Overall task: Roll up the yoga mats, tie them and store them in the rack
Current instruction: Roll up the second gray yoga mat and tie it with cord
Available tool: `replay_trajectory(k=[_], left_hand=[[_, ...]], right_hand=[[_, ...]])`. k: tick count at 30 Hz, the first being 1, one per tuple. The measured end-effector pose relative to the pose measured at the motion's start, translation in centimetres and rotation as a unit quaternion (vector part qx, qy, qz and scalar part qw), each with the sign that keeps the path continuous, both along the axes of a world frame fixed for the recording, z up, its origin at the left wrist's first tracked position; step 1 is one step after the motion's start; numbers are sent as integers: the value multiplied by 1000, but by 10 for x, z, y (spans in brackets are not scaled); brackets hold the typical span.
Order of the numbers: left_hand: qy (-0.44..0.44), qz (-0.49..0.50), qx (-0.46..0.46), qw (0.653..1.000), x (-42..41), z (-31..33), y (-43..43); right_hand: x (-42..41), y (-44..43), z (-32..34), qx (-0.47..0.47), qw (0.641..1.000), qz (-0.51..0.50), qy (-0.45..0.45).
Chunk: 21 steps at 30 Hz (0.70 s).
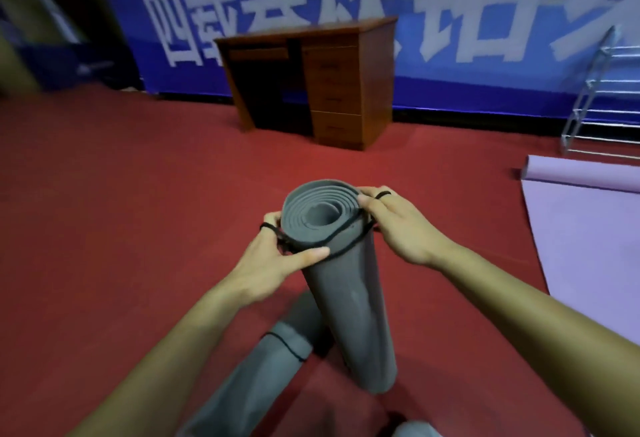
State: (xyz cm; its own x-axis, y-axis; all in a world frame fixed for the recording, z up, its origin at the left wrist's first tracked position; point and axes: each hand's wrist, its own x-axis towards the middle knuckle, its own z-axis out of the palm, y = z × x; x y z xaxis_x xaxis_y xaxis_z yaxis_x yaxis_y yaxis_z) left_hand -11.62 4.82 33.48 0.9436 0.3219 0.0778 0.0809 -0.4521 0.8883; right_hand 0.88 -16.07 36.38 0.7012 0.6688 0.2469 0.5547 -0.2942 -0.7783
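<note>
left grip (277, 256): fingers hooked through the black cord (341, 237), thumb pressed flat on the side of the roll; right grip (398, 225): cord looped over one finger, the others curled against the far side of the roll; both grips hold the cord, stretched open between them round the top end of the grey mat (349, 305)

grey mat: fully rolled, spiral end up toward the camera, standing tilted with its lower end on the red floor (104, 228); cord sits just below the top rim, not yet seated on the body

step, as judged: tying; rolling of this mat is done; next move calls for drawing the loop further down the roll and letting it go evenly from both sides, so the layers do not spring loose or the cord snap off the rim; after that, carry it to the rack

second grey mat (256, 377): rolled, a dark cord round it near its upper end, lying on the floor beside the standing roll's base; looks tied already

purple mat (588, 246): right, mostly flat on the floor, far end curled; not yet rolled

room: metal rack (599, 97) at far right against the wall, no mats seen on the part in view; wooden desk (332, 83) ahead; blue banner (450, 65) with white characters behind; frame blurred at the edges
</note>
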Motion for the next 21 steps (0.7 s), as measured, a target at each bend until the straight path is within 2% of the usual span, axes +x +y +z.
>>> replay_trajectory(k=[4,6,9,11,12,14,16,18,20,21], left_hand=[[-17,54,55,997,1,7,1],[-25,53,55,997,10,7,-2],[-14,-6,14,1000,24,8,-2],[12,-72,12,997,30,11,-1],[27,-102,13,994,33,14,1],[60,-147,-22,987,40,18,2],[90,-170,-101,976,45,20,1],[97,-181,-175,963,47,12,0],[97,-168,-246,950,49,2,-3],[100,-158,-280,942,50,-3,-2]], right_hand=[[12,7,1,0,999,18,-50],[19,6,-3,-18,997,-10,-71],[25,2,6,-66,992,-46,-95],[33,-5,16,-120,984,-17,-132],[38,-8,22,-141,983,-6,-122],[49,-11,30,-146,989,-6,-37],[58,-9,28,-120,986,-28,109],[59,-11,23,-131,965,-41,224],[55,-17,11,-153,945,-35,286],[56,-21,3,-135,937,-45,319]])
